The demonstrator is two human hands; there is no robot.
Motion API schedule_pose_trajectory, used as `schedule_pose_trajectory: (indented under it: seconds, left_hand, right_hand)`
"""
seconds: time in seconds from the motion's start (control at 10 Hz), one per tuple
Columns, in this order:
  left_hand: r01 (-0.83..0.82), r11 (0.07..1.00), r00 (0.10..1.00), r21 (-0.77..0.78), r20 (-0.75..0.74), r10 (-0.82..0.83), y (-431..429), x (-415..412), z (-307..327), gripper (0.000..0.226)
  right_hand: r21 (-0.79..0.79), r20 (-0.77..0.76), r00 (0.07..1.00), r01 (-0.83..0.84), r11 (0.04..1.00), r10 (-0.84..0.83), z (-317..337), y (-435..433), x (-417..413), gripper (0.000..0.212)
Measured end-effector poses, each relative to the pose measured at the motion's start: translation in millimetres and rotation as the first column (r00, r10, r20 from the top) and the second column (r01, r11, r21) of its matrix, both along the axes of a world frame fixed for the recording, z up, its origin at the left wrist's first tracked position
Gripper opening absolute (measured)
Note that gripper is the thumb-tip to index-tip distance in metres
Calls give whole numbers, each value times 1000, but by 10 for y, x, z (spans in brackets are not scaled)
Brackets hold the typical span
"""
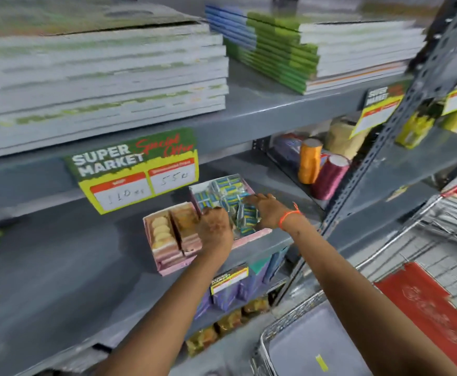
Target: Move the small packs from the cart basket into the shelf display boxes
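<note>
I have both hands down in the pink cardboard display box (251,236) on the grey metal shelf (86,267), where the small blue-and-yellow foil packs (228,189) are heaped. My right hand (266,210) lies flat and spread across the top of the heap, fingers open, holding nothing; I judge it is there to press the packs level so they sit below the box wall. My left hand (216,229) is curled at the near left corner of that box, its grip closed, and it seems to pinch one pack, though motion blur keeps me from being sure. Just to the left, touching, stands a second pink box of round biscuit packs (167,240), its rows upright and facing out for shoppers. The wire cart basket (289,337) sits low on my right, well apart from the hands; the part I can see shows a grey panel and a red printed card (425,316), no small packs. A green and yellow price tag (136,169) hangs from the shelf edge above.
</note>
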State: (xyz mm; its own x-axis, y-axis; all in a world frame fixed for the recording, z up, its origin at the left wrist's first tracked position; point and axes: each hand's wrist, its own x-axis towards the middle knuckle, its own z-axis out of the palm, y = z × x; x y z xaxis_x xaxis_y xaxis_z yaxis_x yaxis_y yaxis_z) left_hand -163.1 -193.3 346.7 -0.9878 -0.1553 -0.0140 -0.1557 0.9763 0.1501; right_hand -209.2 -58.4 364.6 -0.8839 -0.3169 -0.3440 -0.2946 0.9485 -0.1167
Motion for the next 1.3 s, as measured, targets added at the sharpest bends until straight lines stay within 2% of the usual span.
schedule_pose_trajectory:
  seconds: [0.1,0.2,0.3,0.4,0.6,0.8,1.0,1.1,1.2,1.3]
  left_hand:
    - [51,999,998,1,32,-51,-33,-26,30,26]
    - [129,988,988,80,77,-135,-132,-58,96,31]
    - [184,971,968,151,145,-205,-216,-104,74,45]
    - [224,955,936,192,229,-266,-282,-152,28,54]
    - [261,957,944,124,175,-280,-264,-188,2,36]
    - [305,951,934,48,179,-308,-250,-188,32,34]
    - [268,961,941,67,196,-276,-219,-209,52,28]
    - [222,975,956,21,194,-222,-149,-170,13,28]
    - [199,980,972,7,126,-198,-40,-91,108,26]
    - [205,979,974,10,99,-205,-10,-57,210,27]
  right_hand:
    - [12,51,998,-35,999,35,1,-17,-50,77]
    - [-20,72,997,-14,1000,16,-13,-23,-102,73]
    - [-63,94,995,30,998,-24,-67,-31,-131,69]
    - [-171,129,986,129,977,-108,-143,-33,-151,61]
    - [-221,129,978,192,956,-167,-177,-55,-142,55]
    - [-256,162,965,243,936,-207,-136,-79,-138,51]
    - [-248,171,965,235,940,-196,-94,-72,-116,49]
    - [-211,145,976,191,958,-163,-98,-101,-76,50]
    - [-211,97,983,173,962,-155,-56,-79,-29,47]
    - [-253,40,984,180,951,-176,-10,-15,4,41]
